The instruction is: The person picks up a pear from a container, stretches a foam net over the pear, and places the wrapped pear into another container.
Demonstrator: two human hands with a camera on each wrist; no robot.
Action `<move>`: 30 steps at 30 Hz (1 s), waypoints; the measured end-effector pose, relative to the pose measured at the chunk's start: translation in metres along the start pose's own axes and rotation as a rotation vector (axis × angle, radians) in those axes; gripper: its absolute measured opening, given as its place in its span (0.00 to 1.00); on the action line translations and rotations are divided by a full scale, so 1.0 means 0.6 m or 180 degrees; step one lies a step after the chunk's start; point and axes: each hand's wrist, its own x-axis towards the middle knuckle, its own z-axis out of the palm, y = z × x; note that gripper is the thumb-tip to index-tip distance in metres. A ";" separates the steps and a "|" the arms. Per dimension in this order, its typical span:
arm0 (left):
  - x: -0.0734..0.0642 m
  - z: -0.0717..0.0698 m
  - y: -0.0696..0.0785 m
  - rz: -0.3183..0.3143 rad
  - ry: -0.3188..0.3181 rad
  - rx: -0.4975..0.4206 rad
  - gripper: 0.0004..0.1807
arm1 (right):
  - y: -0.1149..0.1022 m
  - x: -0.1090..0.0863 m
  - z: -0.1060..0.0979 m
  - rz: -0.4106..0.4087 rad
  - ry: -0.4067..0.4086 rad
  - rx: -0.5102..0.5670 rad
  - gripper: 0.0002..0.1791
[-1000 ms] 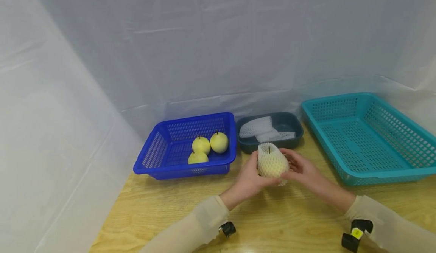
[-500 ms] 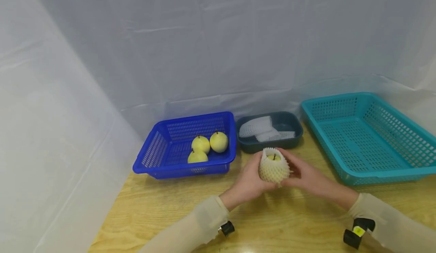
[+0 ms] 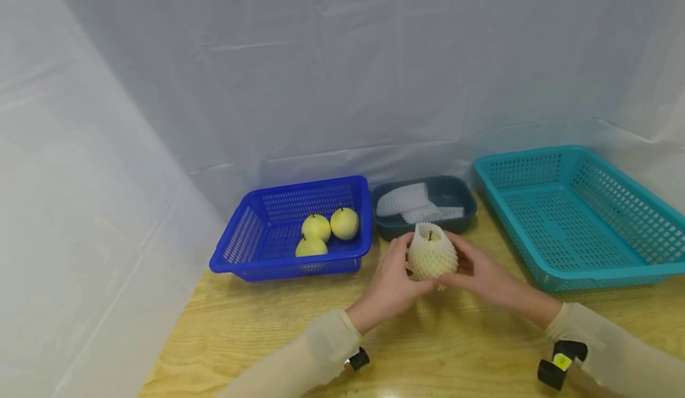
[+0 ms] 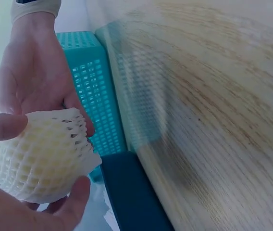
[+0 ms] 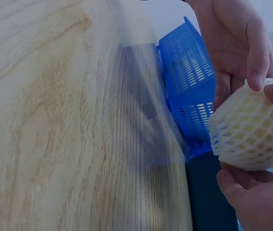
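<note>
Both hands hold a yellow pear point(image 3: 432, 261) wrapped in a white foam net point(image 4: 40, 154), just above the table. My left hand point(image 3: 389, 280) grips its left side with thumb and fingers. From the right, my right hand point(image 3: 484, 274) grips it with the thumb at the near side. The stem shows in the net's open top, whose rim stands higher at the back. In both wrist views, the net's other end hangs loose past the fruit, towards the table. Its far side is hidden in the head view.
A blue basket point(image 3: 289, 263) at the left holds three bare pears point(image 3: 344, 223). Behind the hands, a dark teal tray point(image 3: 393, 230) holds flattened foam nets point(image 3: 404, 200). A large turquoise basket point(image 3: 562, 207) stands right on the wooden table point(image 3: 428, 356). White sheeting rises behind.
The netted pear tipped so its open top and stem came into fuller view, then rose slightly and moved a little right. Both hands keep hold; the baskets and tray stay put.
</note>
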 end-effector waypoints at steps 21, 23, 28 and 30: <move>0.019 -0.015 -0.032 -0.0273 -0.0389 -0.1231 0.41 | -0.003 -0.005 -0.005 0.0269 0.0129 0.0258 0.34; 0.019 -0.017 -0.030 -0.0218 -0.0465 -0.1301 0.40 | -0.003 -0.004 -0.006 0.0252 0.0126 0.0276 0.34; 0.017 -0.019 -0.027 -0.0157 -0.0625 -0.1533 0.40 | -0.004 -0.005 -0.005 0.0195 0.0069 0.0347 0.36; 0.016 -0.019 -0.027 -0.0151 -0.0653 -0.1573 0.41 | -0.005 -0.006 -0.005 0.0175 0.0025 0.0399 0.37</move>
